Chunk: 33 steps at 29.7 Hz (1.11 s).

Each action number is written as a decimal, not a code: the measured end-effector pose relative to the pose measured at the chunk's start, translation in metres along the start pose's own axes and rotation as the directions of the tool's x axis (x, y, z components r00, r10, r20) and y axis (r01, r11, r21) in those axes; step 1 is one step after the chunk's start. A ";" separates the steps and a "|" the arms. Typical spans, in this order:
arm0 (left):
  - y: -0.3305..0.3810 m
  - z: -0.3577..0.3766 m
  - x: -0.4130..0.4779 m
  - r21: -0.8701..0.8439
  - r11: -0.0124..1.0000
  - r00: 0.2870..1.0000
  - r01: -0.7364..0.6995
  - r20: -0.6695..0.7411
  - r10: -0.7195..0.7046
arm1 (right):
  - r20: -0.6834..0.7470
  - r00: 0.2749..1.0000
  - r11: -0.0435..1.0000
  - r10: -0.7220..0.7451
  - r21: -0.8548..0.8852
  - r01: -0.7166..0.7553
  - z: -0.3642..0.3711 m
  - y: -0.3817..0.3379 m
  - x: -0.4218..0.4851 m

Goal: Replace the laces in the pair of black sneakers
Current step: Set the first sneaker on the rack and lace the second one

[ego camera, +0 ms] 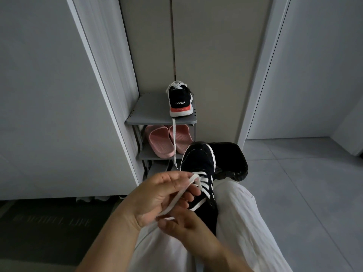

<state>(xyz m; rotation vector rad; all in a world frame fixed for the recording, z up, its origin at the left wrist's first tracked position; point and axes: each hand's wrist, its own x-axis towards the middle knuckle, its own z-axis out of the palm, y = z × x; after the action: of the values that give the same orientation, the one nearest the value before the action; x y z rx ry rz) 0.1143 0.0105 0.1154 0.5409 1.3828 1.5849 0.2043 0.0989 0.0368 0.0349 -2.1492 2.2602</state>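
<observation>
A black sneaker (200,163) with a white sole lies on my lap, toe pointing away, with a white lace (204,183) crossed through its eyelets. My left hand (157,195) holds a loose stretch of that lace between thumb and fingers just left of the shoe. My right hand (182,222) sits below it and pinches the same lace end near the shoe's collar. The second black sneaker (179,101) stands heel-first on the top shelf of a grey shoe rack (145,114). Its white lace (173,142) hangs down over the shelf edge.
Pink slippers (163,140) rest on the rack's middle shelf. A black bin with a bag liner (231,160) stands behind the shoe on my lap. White trousers (245,222) cover my legs. A dark doormat (49,228) lies at the left, grey floor tiles at the right.
</observation>
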 end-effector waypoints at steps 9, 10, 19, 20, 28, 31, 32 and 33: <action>0.012 -0.043 0.021 -0.297 0.955 0.922 -0.010 -0.372 -0.107 | 0.254 0.961 0.921 -0.108 -0.340 0.193 0.008 -0.030 -0.032; 0.009 -0.048 0.024 -0.335 0.942 0.904 -0.001 -0.404 -0.142 | 0.299 0.953 0.915 -0.051 -0.368 0.165 0.009 -0.030 -0.031; 0.012 -0.088 -0.001 -0.257 0.960 0.918 -0.109 -0.397 -0.002 | -0.295 0.937 0.604 -0.188 -0.787 -0.127 -0.032 -0.006 -0.022; 0.011 -0.094 0.000 -0.224 0.970 0.896 -0.094 -0.444 -0.016 | -0.301 0.921 0.529 -0.246 -0.838 -0.133 -0.042 -0.003 -0.021; -0.025 -0.055 0.018 0.824 0.565 0.704 0.051 -0.430 0.564 | -0.364 0.811 0.441 -0.458 -0.885 -0.148 -0.068 -0.005 -0.018; -0.039 -0.002 0.016 0.810 0.533 0.918 -0.246 0.018 0.396 | -0.273 0.819 0.426 -0.504 -0.904 -0.038 -0.054 -0.003 -0.011; -0.044 0.004 0.018 0.826 0.485 0.914 -0.285 0.083 0.396 | -0.252 0.823 0.416 -0.509 -0.909 -0.020 -0.053 -0.003 -0.010; -0.046 0.004 0.019 0.849 0.430 0.899 -0.308 0.111 0.423 | -0.240 0.825 0.408 -0.511 -0.913 -0.012 -0.053 -0.002 -0.011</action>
<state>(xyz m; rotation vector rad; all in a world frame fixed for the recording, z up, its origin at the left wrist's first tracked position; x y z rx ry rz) 0.1241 0.0258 0.0691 1.4585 2.2598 1.1266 0.2150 0.1523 0.0357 -0.1899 -2.4534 0.5893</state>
